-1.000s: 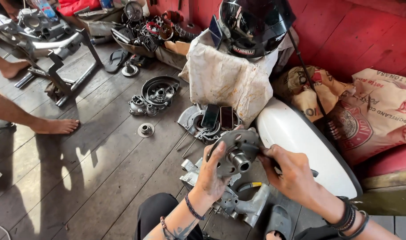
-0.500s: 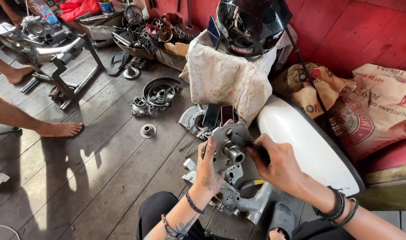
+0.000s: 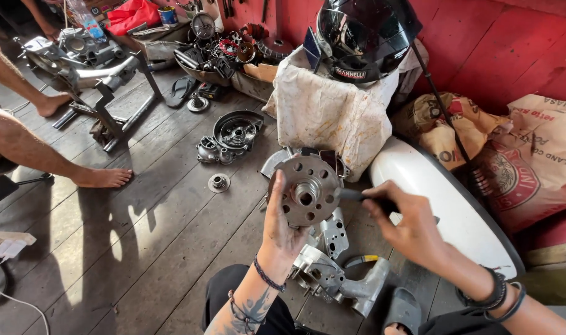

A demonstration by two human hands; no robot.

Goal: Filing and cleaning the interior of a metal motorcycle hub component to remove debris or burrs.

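Our left hand [image 3: 283,226] cupped round metal hub plate [image 3: 306,190] from behind, fingers curled on rim, holding drilled face up toward us, likely to steady it. Our right hand [image 3: 402,224] fist-closed on dark tool handle [image 3: 357,195], tip aimed at plate's centre bore. Plate sat between both hands, above engine casing [image 3: 332,273] on plank floor [image 3: 140,248]. Beyond: white fairing [image 3: 444,211], helmet [image 3: 363,37] on cloth.

An informal motorcycle repair workshop: dismantled engine casings [image 3: 232,138] and loose parts lie on a worn plank floor [image 3: 140,248], a tray of greasy spares [image 3: 224,53] against red walls [image 3: 481,43], a black helmet [image 3: 365,37] nearby.
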